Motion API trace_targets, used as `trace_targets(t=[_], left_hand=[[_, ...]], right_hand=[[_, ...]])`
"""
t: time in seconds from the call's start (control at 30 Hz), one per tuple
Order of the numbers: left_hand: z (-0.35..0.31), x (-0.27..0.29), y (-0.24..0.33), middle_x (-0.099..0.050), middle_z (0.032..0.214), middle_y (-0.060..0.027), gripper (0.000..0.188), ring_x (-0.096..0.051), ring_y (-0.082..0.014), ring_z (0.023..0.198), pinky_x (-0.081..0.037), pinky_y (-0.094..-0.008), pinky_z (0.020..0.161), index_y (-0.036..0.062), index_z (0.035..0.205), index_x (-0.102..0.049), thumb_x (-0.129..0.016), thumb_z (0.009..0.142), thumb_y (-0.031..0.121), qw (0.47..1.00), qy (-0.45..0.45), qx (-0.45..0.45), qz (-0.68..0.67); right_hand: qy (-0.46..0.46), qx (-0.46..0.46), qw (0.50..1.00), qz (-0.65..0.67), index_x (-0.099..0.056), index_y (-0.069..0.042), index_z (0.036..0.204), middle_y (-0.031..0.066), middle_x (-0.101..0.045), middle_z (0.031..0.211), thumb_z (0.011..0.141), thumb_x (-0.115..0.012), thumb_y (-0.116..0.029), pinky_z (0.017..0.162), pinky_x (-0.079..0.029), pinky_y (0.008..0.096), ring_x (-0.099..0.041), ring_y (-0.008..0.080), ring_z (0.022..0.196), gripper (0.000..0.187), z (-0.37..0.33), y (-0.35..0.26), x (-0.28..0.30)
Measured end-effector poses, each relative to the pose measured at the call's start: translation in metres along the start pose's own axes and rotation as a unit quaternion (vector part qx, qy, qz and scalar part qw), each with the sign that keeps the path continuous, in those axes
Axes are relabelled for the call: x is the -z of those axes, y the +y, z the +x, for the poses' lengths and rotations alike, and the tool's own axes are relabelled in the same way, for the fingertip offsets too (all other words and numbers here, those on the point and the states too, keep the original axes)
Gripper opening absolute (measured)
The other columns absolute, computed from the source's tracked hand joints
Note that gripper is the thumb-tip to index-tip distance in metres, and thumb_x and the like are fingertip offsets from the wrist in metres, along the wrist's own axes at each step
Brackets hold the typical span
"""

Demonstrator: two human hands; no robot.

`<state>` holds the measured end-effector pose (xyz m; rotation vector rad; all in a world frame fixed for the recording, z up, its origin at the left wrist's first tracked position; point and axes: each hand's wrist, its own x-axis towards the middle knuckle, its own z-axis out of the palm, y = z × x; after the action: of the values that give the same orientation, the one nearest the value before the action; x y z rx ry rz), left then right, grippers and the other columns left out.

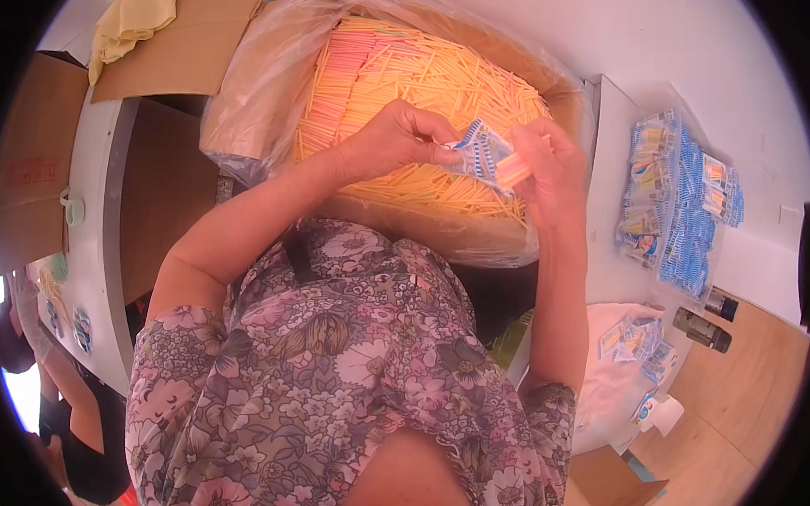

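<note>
A small clear packet with blue-and-white stripes [480, 151] is pinched in my left hand [398, 144], between thumb and fingers. My right hand [548, 164] closes around a little bunch of thin yellow and orange sticks [513, 172], held against the packet's right side. Whether the stick ends are inside the packet, I cannot tell. Both hands are above a big cardboard box [477, 240] lined with clear plastic. Inside it lies a deep heap of thin, straw-like sticks [421, 62] in yellow, orange and pink, those at the left lying in neater rows.
To the right, a clear tray [664, 282] holds many striped packets [688, 200]. More packets [638, 343] lie on a pink cloth [607, 385], near dark cylinders [702, 328]. A yellow cloth [136, 21] lies on cardboard at far left. Another person's arm [75, 389] shows lower left.
</note>
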<state>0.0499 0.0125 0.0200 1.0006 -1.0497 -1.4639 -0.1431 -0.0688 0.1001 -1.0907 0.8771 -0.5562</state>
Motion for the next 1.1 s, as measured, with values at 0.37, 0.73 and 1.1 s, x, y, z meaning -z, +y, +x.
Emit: trace_targets(t=[0.37,0.73,1.1], left_hand=[[0.003,-0.007,0.004,-0.068,0.086,-0.0033,0.014,-0.059,-0.0087,0.081,-0.048,-0.0251,0.077,-0.0009,0.094,-0.069,-0.066,0.084,0.008,1.0,-0.003,0.013,0.018],[0.015,-0.035,0.0,-0.068,0.089,-0.0044,0.018,-0.059,-0.0083,0.083,-0.048,-0.0253,0.078,-0.0009,0.094,-0.069,-0.061,0.09,0.015,0.999,-0.03,0.004,-0.027],[0.074,-0.029,-0.026,-0.061,0.08,-0.0048,0.031,-0.055,-0.0254,0.082,-0.043,-0.0391,0.07,0.0104,0.089,-0.067,-0.076,0.065,0.029,0.741,-0.023,-0.255,0.621]], right_hand=[[-0.003,0.212,0.867,-0.45,-0.059,-0.003,0.081,0.0003,-0.053,0.064,0.089,-0.058,-0.016,0.054,-0.04,0.022,-0.049,0.0049,0.06,0.016,0.006,-0.001,-0.014],[0.106,0.334,0.864,-0.362,-0.06,0.0,0.097,0.0051,-0.058,0.075,0.08,-0.066,-0.007,0.066,-0.045,0.0271,-0.055,0.0115,0.071,0.019,-0.03,0.02,-0.001],[0.44,0.149,0.851,-0.245,-0.059,0.005,0.105,0.0053,-0.061,0.093,0.077,-0.063,0.005,0.074,-0.048,0.0239,-0.058,0.0114,0.082,0.028,-0.238,0.038,0.213]])
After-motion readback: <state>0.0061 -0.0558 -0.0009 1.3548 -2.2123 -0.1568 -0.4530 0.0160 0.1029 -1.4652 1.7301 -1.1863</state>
